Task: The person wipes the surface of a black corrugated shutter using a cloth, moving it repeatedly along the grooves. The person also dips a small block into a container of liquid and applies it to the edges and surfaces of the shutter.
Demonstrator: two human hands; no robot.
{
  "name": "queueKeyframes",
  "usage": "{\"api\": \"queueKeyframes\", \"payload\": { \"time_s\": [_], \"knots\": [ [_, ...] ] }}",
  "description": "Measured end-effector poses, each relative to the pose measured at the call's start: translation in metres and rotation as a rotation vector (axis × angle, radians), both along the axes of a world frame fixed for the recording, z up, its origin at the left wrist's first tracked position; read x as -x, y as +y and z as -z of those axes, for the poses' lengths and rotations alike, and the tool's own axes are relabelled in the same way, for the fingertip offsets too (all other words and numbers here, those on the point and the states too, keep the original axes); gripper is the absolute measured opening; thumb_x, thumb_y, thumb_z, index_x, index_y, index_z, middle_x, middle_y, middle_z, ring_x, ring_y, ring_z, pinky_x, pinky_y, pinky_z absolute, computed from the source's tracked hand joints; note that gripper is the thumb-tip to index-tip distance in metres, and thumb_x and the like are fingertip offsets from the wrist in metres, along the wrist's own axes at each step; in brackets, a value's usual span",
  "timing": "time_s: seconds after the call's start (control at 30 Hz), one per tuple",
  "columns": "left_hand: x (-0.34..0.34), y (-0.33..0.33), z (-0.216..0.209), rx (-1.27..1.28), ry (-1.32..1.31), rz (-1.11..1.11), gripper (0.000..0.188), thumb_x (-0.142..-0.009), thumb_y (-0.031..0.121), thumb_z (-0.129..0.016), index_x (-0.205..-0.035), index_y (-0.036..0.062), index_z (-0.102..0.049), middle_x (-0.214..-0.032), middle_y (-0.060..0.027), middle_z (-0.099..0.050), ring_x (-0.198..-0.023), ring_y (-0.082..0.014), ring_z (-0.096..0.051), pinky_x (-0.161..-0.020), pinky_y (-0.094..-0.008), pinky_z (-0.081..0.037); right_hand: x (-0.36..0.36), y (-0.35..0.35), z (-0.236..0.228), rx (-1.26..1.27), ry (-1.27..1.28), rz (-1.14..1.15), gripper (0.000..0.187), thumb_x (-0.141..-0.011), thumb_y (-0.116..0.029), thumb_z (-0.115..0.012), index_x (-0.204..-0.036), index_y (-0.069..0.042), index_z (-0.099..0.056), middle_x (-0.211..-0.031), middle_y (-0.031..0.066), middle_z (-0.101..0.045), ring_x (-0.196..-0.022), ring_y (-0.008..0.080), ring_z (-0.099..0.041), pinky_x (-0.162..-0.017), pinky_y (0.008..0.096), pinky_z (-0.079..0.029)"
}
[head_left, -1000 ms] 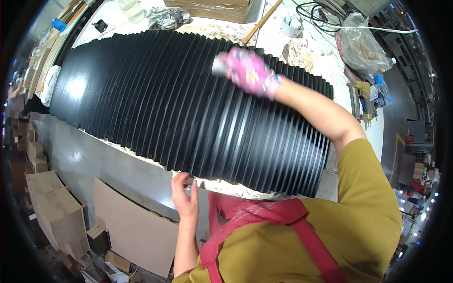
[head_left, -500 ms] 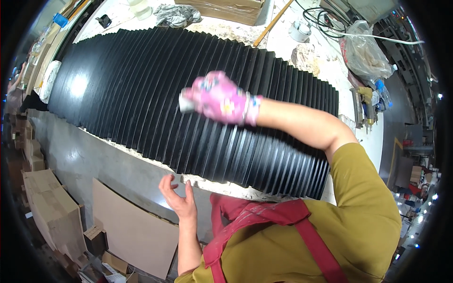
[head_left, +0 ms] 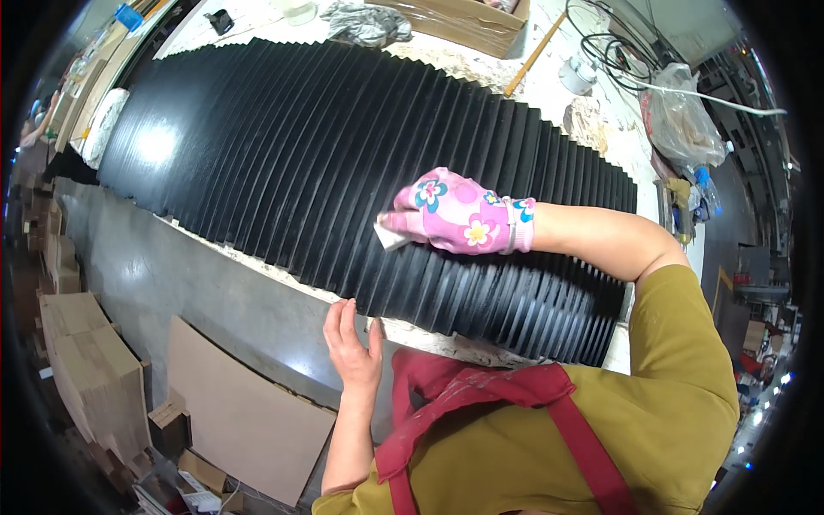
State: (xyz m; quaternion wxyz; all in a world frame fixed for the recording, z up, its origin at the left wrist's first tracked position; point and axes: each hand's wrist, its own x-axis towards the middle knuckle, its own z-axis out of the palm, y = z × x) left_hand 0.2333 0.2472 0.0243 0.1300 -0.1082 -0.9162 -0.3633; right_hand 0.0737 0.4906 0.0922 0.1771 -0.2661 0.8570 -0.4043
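Observation:
Long black strips (head_left: pixel 283 154) lie side by side in a wide, overlapping row across the white worktable. My right hand (head_left: pixel 468 212), in a pink flowered glove, is closed around a small white pad (head_left: pixel 392 235); whether it is a folded cloth or sandpaper cannot be made out. The pad is over the middle of the strips, at their surface. My bare left hand (head_left: pixel 354 350) is at the near table edge, fingers stretched and apart, with fingertips at the near ends of the strips. Nothing shows in its palm.
Beyond the strips are a grey rag (head_left: pixel 367 23), a cardboard box (head_left: pixel 468 21), a wooden stick (head_left: pixel 536 56), a white cup (head_left: pixel 577 75) and black cables (head_left: pixel 614 56). A plastic bag (head_left: pixel 682 120) sits at the far right. Cartons (head_left: pixel 94 369) and a brown board (head_left: pixel 240 421) stand at the lower left.
My gloved right hand has moved right and nearer with the white pad. My left hand has shifted right and its fingers have straightened at the strip ends. The whole view has shifted slightly.

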Motion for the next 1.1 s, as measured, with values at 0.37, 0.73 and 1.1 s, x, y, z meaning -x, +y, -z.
{"api": "queueKeyframes", "payload": {
  "time_s": [0.37, 0.73, 1.1],
  "knots": [
    [0.022, -0.023, -0.005, -0.151, -0.139, -0.084, 0.045, -0.078, 0.003, -0.063, -0.12, 0.0027, -0.046, -0.118, -0.0158, -0.05, -0.103, -0.0295, -0.05, -0.076, -0.0355, -0.044, 0.046, -0.057, 0.012, -0.303, 0.696, -0.103, 0.026, -0.076, -0.019, -0.06, -0.101, -0.011, -0.057, -0.079, 0.0045, -0.057, -0.069, 0.0202, -0.059, -0.062, 0.033, -0.047],
    [0.022, -0.028, 0.002, -0.139, -0.119, -0.066, 0.039, -0.079, 0.001, -0.06, -0.116, 0.0015, -0.048, -0.117, -0.0144, -0.049, -0.102, -0.0274, -0.05, -0.074, -0.0344, -0.043, -0.006, -0.111, 0.018, 0.089, 0.405, 0.081, 0.014, -0.077, -0.02, -0.06, -0.08, -0.007, -0.058, -0.065, 0.0098, -0.057, -0.066, 0.0267, -0.062, -0.058, 0.037, -0.051],
    [0.022, -0.027, -0.001, -0.158, -0.116, -0.001, 0.038, -0.083, 0.001, -0.055, -0.12, 0.0016, -0.047, -0.119, -0.0148, -0.05, -0.103, -0.026, -0.052, -0.075, -0.0329, -0.044, 0.103, 0.094, -0.005, -0.594, 0.728, 0.39, 0.04, -0.083, -0.013, -0.055, -0.122, -0.012, -0.05, -0.087, 0.0093, -0.059, -0.067, 0.0221, -0.062, -0.054, 0.0361, -0.053]
  ]
}}
